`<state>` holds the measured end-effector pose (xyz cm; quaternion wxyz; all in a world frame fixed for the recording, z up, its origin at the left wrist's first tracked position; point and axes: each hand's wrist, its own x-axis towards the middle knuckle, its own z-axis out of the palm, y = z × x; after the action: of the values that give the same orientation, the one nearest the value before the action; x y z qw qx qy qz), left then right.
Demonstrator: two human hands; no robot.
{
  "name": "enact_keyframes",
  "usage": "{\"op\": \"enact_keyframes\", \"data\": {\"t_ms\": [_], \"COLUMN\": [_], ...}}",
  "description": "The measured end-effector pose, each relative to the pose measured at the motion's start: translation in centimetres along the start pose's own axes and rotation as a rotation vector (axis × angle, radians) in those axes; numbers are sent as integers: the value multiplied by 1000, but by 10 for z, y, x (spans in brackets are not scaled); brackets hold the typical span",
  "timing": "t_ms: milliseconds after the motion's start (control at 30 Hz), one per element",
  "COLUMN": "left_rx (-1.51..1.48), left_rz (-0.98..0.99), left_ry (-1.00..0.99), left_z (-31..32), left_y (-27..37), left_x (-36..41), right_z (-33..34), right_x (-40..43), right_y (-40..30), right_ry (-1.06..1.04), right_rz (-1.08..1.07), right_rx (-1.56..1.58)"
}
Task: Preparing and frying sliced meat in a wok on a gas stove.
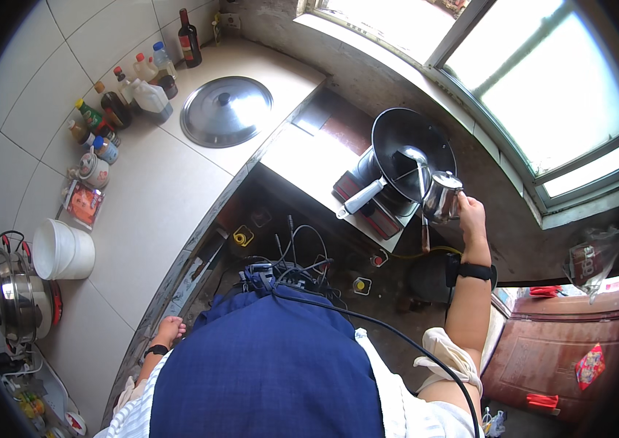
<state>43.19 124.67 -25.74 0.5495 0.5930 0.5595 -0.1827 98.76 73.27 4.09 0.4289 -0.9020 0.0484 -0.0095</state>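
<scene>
My right hand [471,216] grips the handle of a small lidded stainless-steel pot [441,200], held up at the right rim of a black wok [435,134]. A metal ladle [412,153] rests with its bowl in the wok. Its long handle runs over the near rim and ends in a brown grip, partly behind the pot. Toward me and to the left points the wok's grey handle [363,197]. The wok sits on a stove [367,164]. My left hand [171,329] hangs low by the counter edge, fingers curled, with nothing visible in it.
On the tiled counter [161,180] lie a large steel lid [227,112], several seasoning bottles [115,107], a white bucket [66,251] and a steel cooker [19,295]. A window [550,93] is behind the wok. A black cable [391,331] crosses my front. Several bottles [362,286] stand below.
</scene>
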Motion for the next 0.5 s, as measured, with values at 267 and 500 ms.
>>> {"op": "enact_keyframes", "data": {"t_ms": [267, 500], "left_rx": [18, 31], "left_rz": [6, 8], "left_ry": [7, 4], "left_z": [0, 0], "left_y": [8, 8], "left_x": [-6, -8], "right_z": [-10, -9], "right_x": [3, 0], "right_y": [13, 5], "right_ry": [10, -10], "right_rz": [10, -29], "right_rx": [47, 30]}}
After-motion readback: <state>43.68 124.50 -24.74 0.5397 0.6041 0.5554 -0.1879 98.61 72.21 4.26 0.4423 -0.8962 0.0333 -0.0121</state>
